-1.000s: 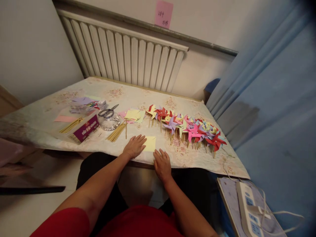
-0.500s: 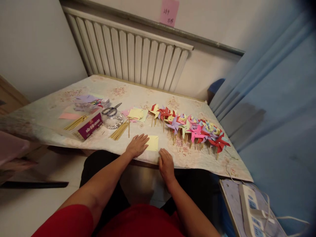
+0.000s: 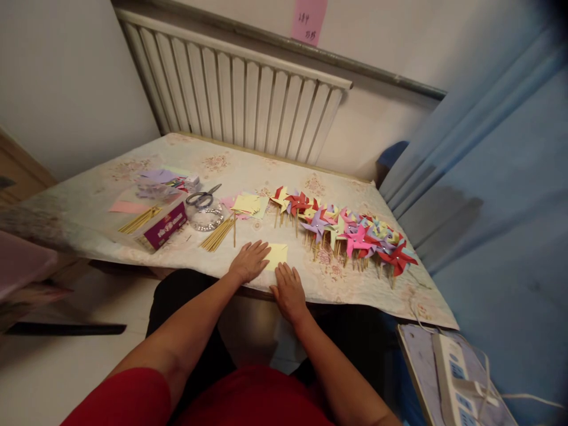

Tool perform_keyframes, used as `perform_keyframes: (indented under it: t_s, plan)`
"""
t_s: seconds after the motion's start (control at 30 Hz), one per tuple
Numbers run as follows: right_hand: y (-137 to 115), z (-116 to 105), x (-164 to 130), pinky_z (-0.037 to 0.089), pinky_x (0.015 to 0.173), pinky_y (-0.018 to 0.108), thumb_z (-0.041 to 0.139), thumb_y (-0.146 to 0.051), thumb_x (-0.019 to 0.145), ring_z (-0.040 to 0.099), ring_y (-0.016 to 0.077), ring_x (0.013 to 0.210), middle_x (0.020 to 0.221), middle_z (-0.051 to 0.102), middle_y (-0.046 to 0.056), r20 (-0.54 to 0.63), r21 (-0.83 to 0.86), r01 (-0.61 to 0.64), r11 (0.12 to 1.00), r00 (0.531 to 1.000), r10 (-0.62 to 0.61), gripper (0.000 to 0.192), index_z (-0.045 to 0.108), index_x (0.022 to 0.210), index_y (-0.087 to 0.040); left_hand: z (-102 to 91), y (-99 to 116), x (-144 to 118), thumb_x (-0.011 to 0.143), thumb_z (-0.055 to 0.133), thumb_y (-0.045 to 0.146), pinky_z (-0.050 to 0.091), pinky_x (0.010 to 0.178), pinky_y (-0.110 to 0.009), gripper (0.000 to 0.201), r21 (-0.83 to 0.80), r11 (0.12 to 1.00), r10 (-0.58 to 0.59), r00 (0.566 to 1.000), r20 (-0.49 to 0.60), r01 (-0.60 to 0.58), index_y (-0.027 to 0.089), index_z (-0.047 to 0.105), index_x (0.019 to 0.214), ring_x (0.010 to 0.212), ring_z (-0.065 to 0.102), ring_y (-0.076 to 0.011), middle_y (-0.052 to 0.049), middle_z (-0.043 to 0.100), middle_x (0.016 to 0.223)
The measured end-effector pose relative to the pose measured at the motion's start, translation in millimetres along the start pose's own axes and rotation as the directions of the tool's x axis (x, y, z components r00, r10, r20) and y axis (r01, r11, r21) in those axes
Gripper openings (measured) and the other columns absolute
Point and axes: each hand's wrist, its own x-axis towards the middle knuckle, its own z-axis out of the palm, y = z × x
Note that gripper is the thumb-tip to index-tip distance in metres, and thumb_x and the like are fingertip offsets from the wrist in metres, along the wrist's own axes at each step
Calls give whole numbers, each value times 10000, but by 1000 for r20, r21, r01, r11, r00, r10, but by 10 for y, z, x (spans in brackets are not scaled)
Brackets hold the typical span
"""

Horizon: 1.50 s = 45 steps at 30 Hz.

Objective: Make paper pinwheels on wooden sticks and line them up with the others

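A pale yellow paper square (image 3: 278, 254) with small slits near its corners lies flat by the table's front edge. My left hand (image 3: 251, 260) rests flat over its left side, fingers stretched out. My right hand (image 3: 288, 289) lies flat at the lower right edge of the square, fingers extended. Just left of my left hand are loose wooden sticks (image 3: 217, 235), with one stick (image 3: 235, 231) apart from them. Behind the square sits a stack of yellow paper squares (image 3: 246, 203). Finished paper pinwheels (image 3: 359, 238) on sticks fill the right side.
Scissors (image 3: 203, 196) lie across a clear dish (image 3: 207, 219) of small shiny pieces. Left of it stands a purple-fronted box (image 3: 165, 226) with more sticks. A power strip (image 3: 455, 378) with cords sits at lower right, beside a blue curtain (image 3: 497, 195). A radiator (image 3: 239, 89) lines the wall.
My right hand has moved left and up onto the lower right edge of the yellow square. My left hand stays on the paper. The whole view has shifted slightly.
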Motion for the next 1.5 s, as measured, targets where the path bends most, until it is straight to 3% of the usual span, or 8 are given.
perform_keyframes:
  t_s: [0.4, 0.8, 0.97, 1.07, 1.23, 1.5]
  plan:
    - [19, -41, -179, 265, 1183, 512, 520, -263, 965, 349, 291, 1441, 1497, 473, 147, 14, -41, -21, 999, 1000, 22, 477, 476, 1414, -109, 22, -9, 2, 977, 395, 381, 260, 1158, -493, 483, 26, 1000, 4, 1000, 2, -4, 237, 494, 1428, 1439, 344, -264, -53, 447, 1534]
    - [52, -135, -263, 301, 1161, 518, 487, -192, 948, 430, 279, 1381, 1411, 563, 129, -25, 74, -44, 996, 999, 46, 418, 532, 1361, -148, 35, -17, 8, 978, 395, 381, 265, 1150, -503, 481, 21, 1000, 13, 1000, -2, -13, 243, 492, 1428, 1438, 345, -266, -54, 441, 1538]
    - [138, -231, -61, 432, 1055, 437, 442, -225, 975, 567, 253, 1202, 1262, 653, 138, -77, 173, -144, 974, 984, 159, 355, 592, 1287, -147, 23, -5, 6, 975, 408, 388, 270, 1147, -495, 475, 22, 1000, 9, 1000, -8, -9, 254, 496, 1422, 1430, 360, -264, -55, 449, 1533]
    - [202, -239, 166, 390, 1092, 441, 445, -252, 984, 481, 268, 1314, 1386, 579, 138, -56, 160, -117, 980, 990, 127, 392, 557, 1341, -136, 1, 7, 0, 975, 408, 388, 274, 1145, -499, 479, 19, 1000, 11, 1000, -13, -11, 250, 495, 1426, 1431, 359, -267, -61, 459, 1525]
    - [271, -178, 455, 327, 1116, 483, 501, -334, 977, 341, 310, 1427, 1484, 498, 107, 80, 86, -67, 994, 995, 60, 455, 512, 1405, -179, -49, 33, -9, 975, 418, 383, 278, 1144, -487, 467, 31, 999, 8, 1000, -4, -8, 251, 507, 1414, 1432, 356, -268, -57, 473, 1515]
    - [285, -129, 499, 264, 1138, 490, 480, -431, 986, 332, 317, 1430, 1485, 498, 108, 104, 22, -79, 997, 992, 76, 495, 502, 1412, -179, -51, 33, -14, 978, 415, 377, 275, 1146, -497, 471, 33, 999, 17, 1000, -7, -17, 232, 497, 1418, 1430, 358, -275, -61, 467, 1519]
